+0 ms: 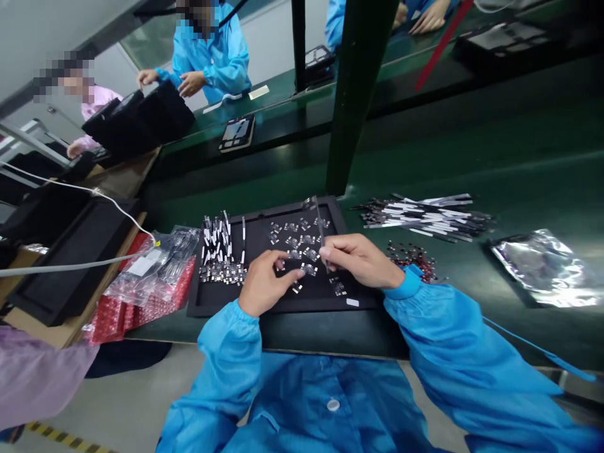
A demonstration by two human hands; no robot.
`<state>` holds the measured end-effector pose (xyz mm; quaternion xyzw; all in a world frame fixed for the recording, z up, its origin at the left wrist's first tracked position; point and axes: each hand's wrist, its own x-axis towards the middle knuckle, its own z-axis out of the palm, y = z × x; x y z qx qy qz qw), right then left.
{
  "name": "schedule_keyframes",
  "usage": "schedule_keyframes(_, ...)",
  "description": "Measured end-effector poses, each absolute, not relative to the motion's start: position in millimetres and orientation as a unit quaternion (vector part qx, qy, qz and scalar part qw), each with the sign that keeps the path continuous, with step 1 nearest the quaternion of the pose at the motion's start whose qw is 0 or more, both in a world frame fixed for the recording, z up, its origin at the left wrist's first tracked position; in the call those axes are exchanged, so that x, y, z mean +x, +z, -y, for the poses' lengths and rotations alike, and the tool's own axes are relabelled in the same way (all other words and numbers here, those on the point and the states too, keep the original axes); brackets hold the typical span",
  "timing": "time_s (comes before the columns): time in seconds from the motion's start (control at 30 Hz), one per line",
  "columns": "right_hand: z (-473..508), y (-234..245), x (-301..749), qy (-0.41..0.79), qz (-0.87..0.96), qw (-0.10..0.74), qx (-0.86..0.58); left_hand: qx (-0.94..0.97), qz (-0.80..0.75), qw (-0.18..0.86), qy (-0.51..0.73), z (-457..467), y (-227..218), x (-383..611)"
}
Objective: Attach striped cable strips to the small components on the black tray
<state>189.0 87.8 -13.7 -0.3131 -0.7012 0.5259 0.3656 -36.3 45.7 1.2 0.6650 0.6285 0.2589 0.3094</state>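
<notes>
In the head view my left hand (265, 281) hovers low over a black foam tray (287, 304), its thumb and forefinger apart and nothing seen between them. Small dark circuit boards (309, 270) with pale pads lie scattered in the tray, some right by that thumb. My right hand (361, 259) is closed in a pinch on a thin, translucent dark strip (321, 225), which stands up above the boards. At the tray's left end sits a bunch of black-and-white strips (217, 236) joined to small boards. A small white label (352, 302) lies near the front right corner.
Right of the tray lie a pile of black-and-white strips (425, 215), small red-and-black parts (413, 259) and a silver bag (540, 261). Clear bags (148, 267) and red bubble wrap (111, 318) are on the left. A green post (353, 100) rises behind. Co-workers stand across the bench.
</notes>
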Motion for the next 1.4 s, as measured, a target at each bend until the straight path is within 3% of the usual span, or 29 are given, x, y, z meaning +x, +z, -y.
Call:
schedule_keyframes(0.13, -86, -13, 190, 0.625, 0.697, 0.272, -0.223, 0.528, -0.562, 0.493, 0.403, -55, 12, -26)
schedule_keyframes(0.3, -86, -12, 190, 0.656, 0.703, 0.204, -0.182, 0.424, -0.496, 0.581, 0.487, -65, 11, -18)
schedule_keyframes(0.57, -85, -12, 182, 0.579, 0.673, 0.354, -0.294, 0.516, -0.483, 0.540, 0.457, -58, 2, -18)
schedule_keyframes(1.17, -85, -12, 185, 0.528, 0.720, 0.327, -0.310, 0.583, -0.510, 0.500, 0.387, -65, 7, -10)
schedule_keyframes(1.23, -83, -11, 182, 0.502, 0.735, 0.325, -0.321, 0.610, -0.527, 0.437, 0.399, -60, 8, -4)
schedule_keyframes(1.4, -79, -11, 175, 0.342, 0.770, 0.352, -0.408, 0.690, -0.586, 0.138, 0.401, -43, 21, 6)
